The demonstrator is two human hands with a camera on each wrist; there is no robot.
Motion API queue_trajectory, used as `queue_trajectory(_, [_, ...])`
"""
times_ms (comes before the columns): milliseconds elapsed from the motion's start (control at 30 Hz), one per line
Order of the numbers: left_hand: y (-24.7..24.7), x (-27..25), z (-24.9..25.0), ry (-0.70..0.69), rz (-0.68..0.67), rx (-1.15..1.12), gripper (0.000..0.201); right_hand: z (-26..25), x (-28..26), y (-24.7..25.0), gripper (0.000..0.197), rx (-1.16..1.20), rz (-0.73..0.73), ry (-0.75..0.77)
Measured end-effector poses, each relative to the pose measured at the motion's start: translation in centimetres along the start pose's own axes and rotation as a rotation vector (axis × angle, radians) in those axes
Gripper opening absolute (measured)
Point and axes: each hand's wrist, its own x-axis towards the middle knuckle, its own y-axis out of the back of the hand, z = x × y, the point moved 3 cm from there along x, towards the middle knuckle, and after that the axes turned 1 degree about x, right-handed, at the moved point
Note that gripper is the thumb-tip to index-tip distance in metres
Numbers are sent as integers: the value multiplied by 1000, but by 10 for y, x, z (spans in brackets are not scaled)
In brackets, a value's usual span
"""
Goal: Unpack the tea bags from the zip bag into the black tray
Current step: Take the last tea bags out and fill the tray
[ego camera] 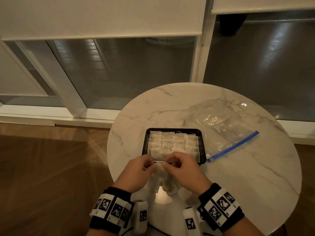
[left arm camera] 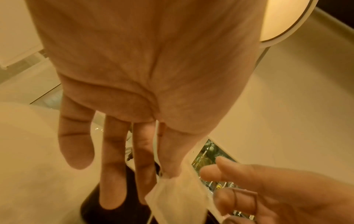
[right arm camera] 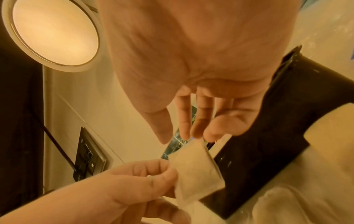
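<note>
A black tray sits mid-table, packed with several white tea bags in rows. Over its near rim both hands hold one more tea bag between them. My left hand pinches its left edge with thumb and forefinger, the other fingers straight. My right hand pinches its right corner with the fingertips. The clear zip bag with a blue zipper strip lies flat to the right of the tray; I see nothing inside it.
The round marble table stands by a window wall, with wooden floor to the left. Bare marble shows behind the tray and at the right front. Both wrists wear black bands with marker tags.
</note>
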Motion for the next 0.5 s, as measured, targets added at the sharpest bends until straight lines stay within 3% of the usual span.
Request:
queue_trajectory(67, [6, 0, 8, -54, 22, -57, 11, -3, 1, 5, 19, 84, -21, 33])
queue_trajectory(167, [7, 0, 20, -129, 59, -113, 12, -4, 4, 9, 15, 127, -72, 69])
queue_trajectory(267, [2, -1, 31, -198, 77, -85, 11, -3, 4, 16, 15, 110, 48, 102])
queue_trajectory(333, [-4, 1, 34, -232, 62, -37, 13, -2, 2, 23, 36, 32, 170, 150])
queue_trajectory(400, [-8, 4, 37, -274, 60, 48, 14, -4, 3, 27, 49, -103, 151, 223])
queue_trajectory(500, [-10, 9, 45, -304, 86, 24, 13, 0, 10, 28, 23, -214, 33, 248])
